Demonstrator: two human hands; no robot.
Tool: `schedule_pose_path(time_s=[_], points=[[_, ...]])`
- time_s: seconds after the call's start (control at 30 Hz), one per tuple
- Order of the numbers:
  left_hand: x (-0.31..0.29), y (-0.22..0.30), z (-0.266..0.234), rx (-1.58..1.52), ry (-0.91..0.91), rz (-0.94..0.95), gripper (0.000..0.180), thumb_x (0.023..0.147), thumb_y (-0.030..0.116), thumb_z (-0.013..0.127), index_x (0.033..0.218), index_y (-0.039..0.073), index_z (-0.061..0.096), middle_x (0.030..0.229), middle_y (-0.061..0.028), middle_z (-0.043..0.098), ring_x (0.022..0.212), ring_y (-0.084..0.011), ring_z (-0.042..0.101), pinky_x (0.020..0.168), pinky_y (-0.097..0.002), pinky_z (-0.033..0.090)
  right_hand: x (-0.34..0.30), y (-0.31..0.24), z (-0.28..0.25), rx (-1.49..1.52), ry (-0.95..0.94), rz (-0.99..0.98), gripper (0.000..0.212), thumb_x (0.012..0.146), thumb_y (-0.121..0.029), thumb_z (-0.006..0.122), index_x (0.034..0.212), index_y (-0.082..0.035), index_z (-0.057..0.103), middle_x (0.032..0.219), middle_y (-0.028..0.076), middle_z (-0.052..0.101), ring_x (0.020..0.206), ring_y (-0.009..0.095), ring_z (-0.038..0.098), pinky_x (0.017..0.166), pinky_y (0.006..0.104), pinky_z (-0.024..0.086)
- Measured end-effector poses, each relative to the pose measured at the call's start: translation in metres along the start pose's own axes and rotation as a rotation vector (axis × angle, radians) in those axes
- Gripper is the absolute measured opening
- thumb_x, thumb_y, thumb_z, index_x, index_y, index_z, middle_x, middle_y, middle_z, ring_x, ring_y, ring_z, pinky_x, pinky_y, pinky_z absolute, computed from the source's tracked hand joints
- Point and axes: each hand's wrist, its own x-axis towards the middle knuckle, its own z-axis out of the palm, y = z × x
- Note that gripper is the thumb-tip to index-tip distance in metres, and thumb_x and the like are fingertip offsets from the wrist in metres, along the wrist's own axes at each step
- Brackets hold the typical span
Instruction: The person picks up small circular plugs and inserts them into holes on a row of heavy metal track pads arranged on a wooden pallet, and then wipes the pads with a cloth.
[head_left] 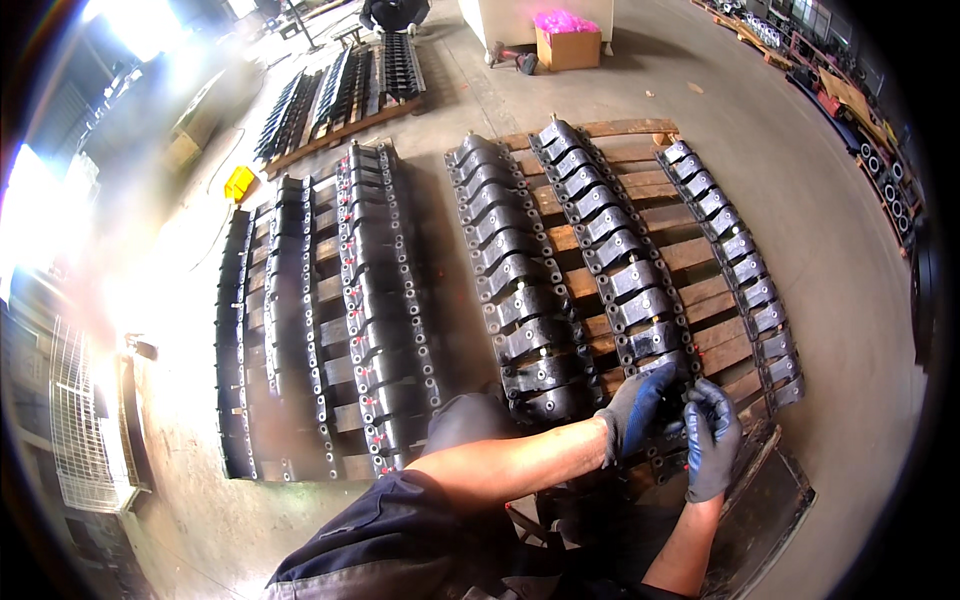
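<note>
My left hand (640, 412), in a grey and blue work glove, is over the near end of a long ribbed black metal casting (640, 275) on the right pallet. Its fingers are closed together, and whatever they grip is hidden. Close beside it, my right hand (712, 440), gloved alike, has its fingers bent in a pinch. A small dark thing seems to be between the two hands, too blurred to name. Another ribbed casting (515, 270) lies left of it. A narrower casting (735, 265) is along the pallet's right side.
Under the castings is a wooden pallet (690, 255). More black castings (370, 260), with red marks, lie on pallets at left. Farther off are a cardboard box (568, 48) with pink plastic, a power tool (513, 58), a yellow case (239, 183) and a crouching person (394, 14). A dark-framed panel (770, 510) stands near my right arm.
</note>
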Motion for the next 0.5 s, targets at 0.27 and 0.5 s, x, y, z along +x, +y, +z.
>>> schedule_pose_path(time_s=[0.27, 0.5], points=[[0.01, -0.006, 0.026, -0.095, -0.143, -0.02, 0.035, 0.098, 0.039, 0.066, 0.116, 0.009, 0.069, 0.1, -0.0027, 0.071, 0.089, -0.0159, 0.066, 0.08, -0.0292, 0.053, 0.003, 0.008, -0.034, -0.2, 0.148, -0.126, 0.033, 0.094, -0.001, 0.068, 0.128, 0.001, 0.065, 0.111, 0.01, 0.07, 0.103, 0.017, 0.066, 0.093, 0.0309, 0.054], [0.016, 0.004, -0.018, -0.199, -0.228, 0.032, 0.049, 0.107, 0.05, 0.045, 0.12, 0.006, 0.064, 0.11, -0.0113, 0.067, 0.103, -0.0273, 0.064, 0.092, -0.0447, 0.055, 0.007, 0.002, -0.009, 0.108, 0.145, -0.046, 0.027, 0.095, -0.001, 0.069, 0.121, 0.002, 0.067, 0.105, 0.008, 0.073, 0.089, 0.013, 0.068, 0.084, 0.0284, 0.056]])
